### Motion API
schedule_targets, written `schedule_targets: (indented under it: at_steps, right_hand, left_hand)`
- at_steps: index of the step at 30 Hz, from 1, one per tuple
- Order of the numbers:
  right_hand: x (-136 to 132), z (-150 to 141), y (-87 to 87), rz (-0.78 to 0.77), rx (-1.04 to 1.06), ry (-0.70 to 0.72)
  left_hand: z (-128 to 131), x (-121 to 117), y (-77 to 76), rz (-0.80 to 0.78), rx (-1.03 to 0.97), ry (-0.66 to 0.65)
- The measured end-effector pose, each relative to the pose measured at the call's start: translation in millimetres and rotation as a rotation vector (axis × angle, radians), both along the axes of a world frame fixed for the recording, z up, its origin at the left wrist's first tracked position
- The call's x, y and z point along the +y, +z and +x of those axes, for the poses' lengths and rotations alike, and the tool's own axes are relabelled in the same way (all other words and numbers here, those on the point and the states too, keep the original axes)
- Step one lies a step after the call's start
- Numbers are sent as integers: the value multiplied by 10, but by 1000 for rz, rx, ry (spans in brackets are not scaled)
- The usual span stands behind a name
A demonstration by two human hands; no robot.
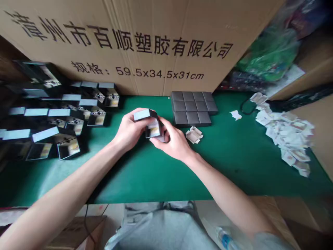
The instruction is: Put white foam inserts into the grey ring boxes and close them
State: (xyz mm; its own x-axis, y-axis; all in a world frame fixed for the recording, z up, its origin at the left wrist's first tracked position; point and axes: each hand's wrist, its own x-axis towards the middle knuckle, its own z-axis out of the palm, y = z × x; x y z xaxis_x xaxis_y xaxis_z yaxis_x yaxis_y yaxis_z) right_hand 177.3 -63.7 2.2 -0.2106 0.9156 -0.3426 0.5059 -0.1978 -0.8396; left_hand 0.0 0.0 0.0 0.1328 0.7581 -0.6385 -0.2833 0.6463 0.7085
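A small dark hinged box (153,130) with its lid up is held between my two hands above the green table. My left hand (131,130) grips it by the lid side, the thumb reaching in at the opening. My right hand (173,140) closes round the other side, and a pale piece shows between its fingers, too hidden to name. Beside my right hand lies a folded white card insert (194,134). Just behind that, a block of closed dark boxes (191,107) sits in tight rows.
Several opened dark boxes (69,144) crowd the left of the green table (145,180). At the right is a heap of white card inserts (288,133), with a loose white scrap (235,115) nearby. A large printed carton (156,21) stands along the back.
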Motion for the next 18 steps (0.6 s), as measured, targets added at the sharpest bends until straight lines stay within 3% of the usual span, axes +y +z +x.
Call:
schedule_targets:
  at_steps: [10,14,18]
  right_hand:
    - [-37,-2,-46,131,44,13]
    - [-37,-19,-52,136,53,-55]
    - [-21,-14,-81,32,103,-178]
  left_hand:
    - [24,-47,18,-143,-30,-15]
    - [12,-37,8,-89,-4,-94]
    - [-34,-22,-46,50,151,-164]
